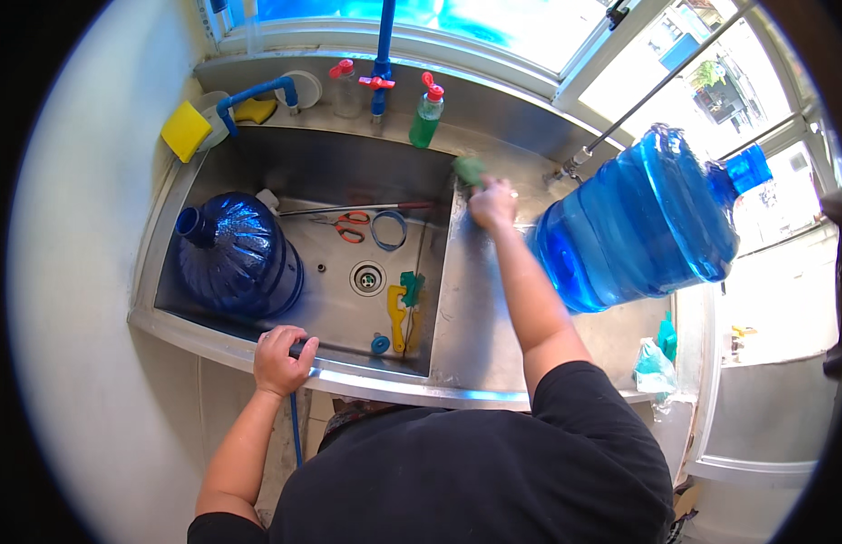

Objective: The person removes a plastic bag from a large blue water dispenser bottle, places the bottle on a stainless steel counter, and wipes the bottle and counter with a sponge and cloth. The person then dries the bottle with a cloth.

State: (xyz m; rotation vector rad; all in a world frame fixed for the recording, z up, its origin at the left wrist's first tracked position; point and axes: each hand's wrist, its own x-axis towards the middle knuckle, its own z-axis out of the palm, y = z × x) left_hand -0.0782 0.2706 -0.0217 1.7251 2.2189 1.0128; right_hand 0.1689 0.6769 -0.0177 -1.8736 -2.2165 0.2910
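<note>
My right hand (494, 205) reaches forward over the steel drainboard (480, 317). Its fingers press a green scouring pad (469, 170) at the back, by the basin's far right corner. At the sink's front rim, my left hand (283, 361) is closed around a short dark thing, mostly hidden by the fingers; a blue hose (296, 426) hangs below it. A dark blue water jug (244, 258) leans in the left of the sink basin (335, 322), its mouth up and to the left. To the right of my right arm, a clear blue water jug (638, 227) stands on the drainboard.
In the basin lie orange-handled scissors (351, 227), a blue ring (389, 230), a long rod (348, 208) and a yellow tool (397, 317) near the drain (367, 278). Behind stand a green soap bottle (426, 116), a clear bottle (345, 91), a blue faucet (257, 91) and a yellow sponge (186, 131).
</note>
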